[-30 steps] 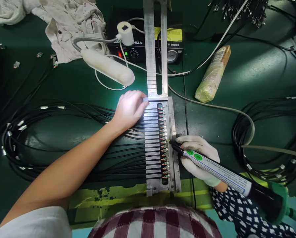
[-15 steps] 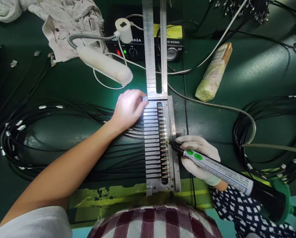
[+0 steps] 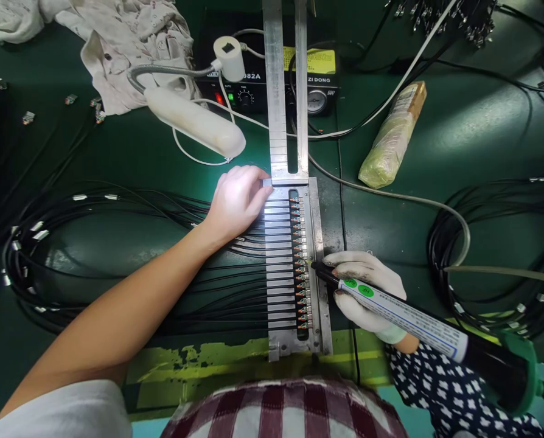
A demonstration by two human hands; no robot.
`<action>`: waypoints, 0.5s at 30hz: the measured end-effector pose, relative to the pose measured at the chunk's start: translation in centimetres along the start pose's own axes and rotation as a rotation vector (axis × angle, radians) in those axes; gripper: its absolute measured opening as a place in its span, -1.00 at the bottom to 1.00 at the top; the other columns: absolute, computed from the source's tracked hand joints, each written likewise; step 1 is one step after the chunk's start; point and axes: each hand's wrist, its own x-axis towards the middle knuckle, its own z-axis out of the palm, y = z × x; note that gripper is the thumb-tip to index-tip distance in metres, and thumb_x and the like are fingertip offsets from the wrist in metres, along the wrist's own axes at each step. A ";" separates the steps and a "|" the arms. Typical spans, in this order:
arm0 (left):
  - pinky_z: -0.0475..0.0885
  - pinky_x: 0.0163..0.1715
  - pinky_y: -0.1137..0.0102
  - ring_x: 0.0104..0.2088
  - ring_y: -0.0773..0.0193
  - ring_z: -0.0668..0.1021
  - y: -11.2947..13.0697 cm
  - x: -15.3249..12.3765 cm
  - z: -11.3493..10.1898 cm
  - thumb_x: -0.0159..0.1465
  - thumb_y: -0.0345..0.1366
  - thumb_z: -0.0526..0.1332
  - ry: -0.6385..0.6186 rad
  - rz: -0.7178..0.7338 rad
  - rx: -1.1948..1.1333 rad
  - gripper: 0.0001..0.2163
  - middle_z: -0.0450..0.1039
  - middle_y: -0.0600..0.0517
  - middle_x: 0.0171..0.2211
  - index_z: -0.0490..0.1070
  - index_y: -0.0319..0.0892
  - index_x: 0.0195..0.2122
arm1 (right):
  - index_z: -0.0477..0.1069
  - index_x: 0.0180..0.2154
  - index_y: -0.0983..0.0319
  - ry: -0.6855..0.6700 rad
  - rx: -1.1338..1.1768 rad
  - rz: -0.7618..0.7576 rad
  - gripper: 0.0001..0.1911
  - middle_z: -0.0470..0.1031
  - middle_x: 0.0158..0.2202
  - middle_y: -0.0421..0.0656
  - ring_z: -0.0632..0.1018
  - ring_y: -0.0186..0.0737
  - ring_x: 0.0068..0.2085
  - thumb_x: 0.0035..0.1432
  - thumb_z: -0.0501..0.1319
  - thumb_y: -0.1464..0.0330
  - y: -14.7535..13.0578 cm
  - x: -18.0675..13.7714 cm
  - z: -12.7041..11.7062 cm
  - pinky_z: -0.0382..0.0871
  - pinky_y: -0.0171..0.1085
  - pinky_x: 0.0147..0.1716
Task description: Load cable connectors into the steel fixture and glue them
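- The left hand (image 3: 235, 201), bare, rests with thumb and forefinger against the upper left corner of the metal fixture (image 3: 281, 342); how firmly it grips cannot be told.
- The right hand (image 3: 384, 277), in a white glove with darkened fingertips, grasps the large labelled syringe (image 3: 409, 317), whose narrow black nozzle slants up and left to the connectors (image 3: 301, 271).
- The connectors sit in one column along the slot of the fixture, each on the end of a black cable (image 3: 278, 289) laid across the plate from the left.
- The fixture lies on the dark green tabletop (image 3: 367, 219) between the two hands, with a slotted metal frame (image 3: 276, 91) meeting its far end.
- Behind the left hand is a white lamp (image 3: 194, 123); past it stands a black control box (image 3: 244, 100) with red and green lights lit.
- A wrapped block (image 3: 390, 140) lies farther right, beyond the right hand.
- Looped cables lie on both sides.
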 end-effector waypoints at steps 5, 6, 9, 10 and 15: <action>0.31 -0.20 0.26 -0.20 0.10 0.47 -0.1 0.0 0.0 0.35 -0.18 0.10 0.008 0.010 0.002 -0.82 0.47 -0.03 -0.30 0.40 -0.15 -0.19 | 0.51 -0.17 0.21 0.011 -0.010 0.016 -0.78 0.61 -0.14 -0.02 0.65 -0.07 -0.16 0.09 0.36 0.42 0.0 0.0 0.0 0.61 -0.16 -0.15; 0.31 -0.20 0.26 -0.20 0.11 0.47 -0.1 0.0 0.0 0.35 -0.19 0.10 0.010 0.012 0.004 -0.82 0.47 -0.03 -0.30 0.40 -0.15 -0.19 | 0.51 -0.17 0.21 0.013 -0.007 0.016 -0.79 0.61 -0.13 -0.02 0.65 -0.07 -0.16 0.09 0.37 0.41 0.0 0.0 0.0 0.61 -0.15 -0.15; 0.31 -0.21 0.26 -0.20 0.11 0.47 -0.1 0.0 0.1 0.35 -0.19 0.10 0.017 0.019 0.006 -0.82 0.47 -0.03 -0.30 0.41 -0.17 -0.19 | 0.52 -0.16 0.23 0.020 0.004 0.010 -0.78 0.60 -0.12 -0.02 0.65 -0.07 -0.15 0.10 0.37 0.40 0.2 0.0 0.1 0.61 -0.16 -0.14; 0.31 -0.20 0.26 -0.21 0.11 0.47 -0.1 0.0 0.1 0.35 -0.19 0.10 0.017 0.019 0.005 -0.82 0.47 -0.03 -0.30 0.41 -0.17 -0.19 | 0.51 -0.16 0.23 0.018 0.007 0.008 -0.77 0.60 -0.12 -0.02 0.65 -0.07 -0.15 0.10 0.37 0.40 0.2 0.0 0.1 0.61 -0.16 -0.13; 0.31 -0.18 0.26 -0.20 0.11 0.47 -0.1 0.0 0.1 0.36 -0.18 0.09 0.014 0.013 0.007 -0.82 0.47 -0.03 -0.30 0.40 -0.16 -0.19 | 0.51 -0.15 0.21 0.015 0.001 0.013 -0.78 0.61 -0.11 -0.02 0.65 -0.05 -0.14 0.12 0.36 0.40 0.3 0.2 0.3 0.61 -0.13 -0.12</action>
